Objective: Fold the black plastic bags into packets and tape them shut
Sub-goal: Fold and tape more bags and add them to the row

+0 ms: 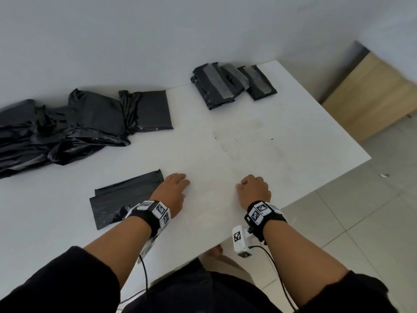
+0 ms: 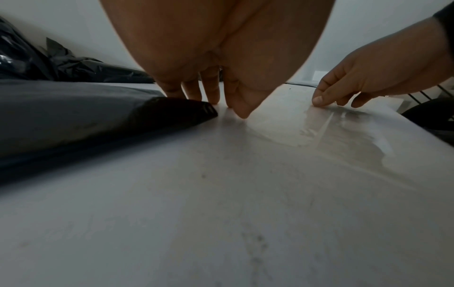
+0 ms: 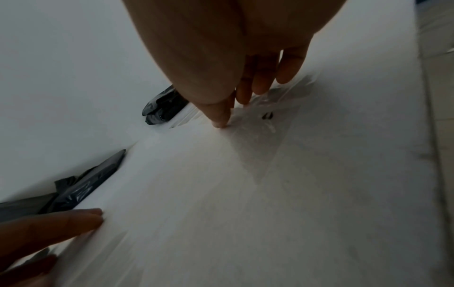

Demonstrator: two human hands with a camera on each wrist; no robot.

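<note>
Folded black bag (image 1: 126, 195) is laid flat near the front-left of the white counter (image 1: 225, 143), partly under the left forearm. Left hand (image 1: 174, 190) is rested fingertips-down on the counter just beside the bag's right end; fingers near-straight, nothing gripped. In the left wrist view the outer fingers (image 2: 172, 89) are seen touching the bag's corner.

Right hand (image 1: 253, 188) is set on bare counter, well apart from the bag, fingers loosely curled with tips down on a strip of clear tape (image 2: 343, 124) stuck flat to the surface. Whether the tape is pinched cannot be told; likely only pressed or picked at.

Loose unfolded bags (image 1: 45, 132) are heaped at far left; taped packets (image 1: 230, 84) are stacked at the far right corner.

Handling, judged: film is light, limp, slippery; folds are expected to spring open unless pinned. Best held flat under the palm, at the folded edge. Tape is likely to cling to fingers and itself; it should be lifted by one end.

Middle of the counter is open for folding. Right and front edges are close to the right hand.
</note>
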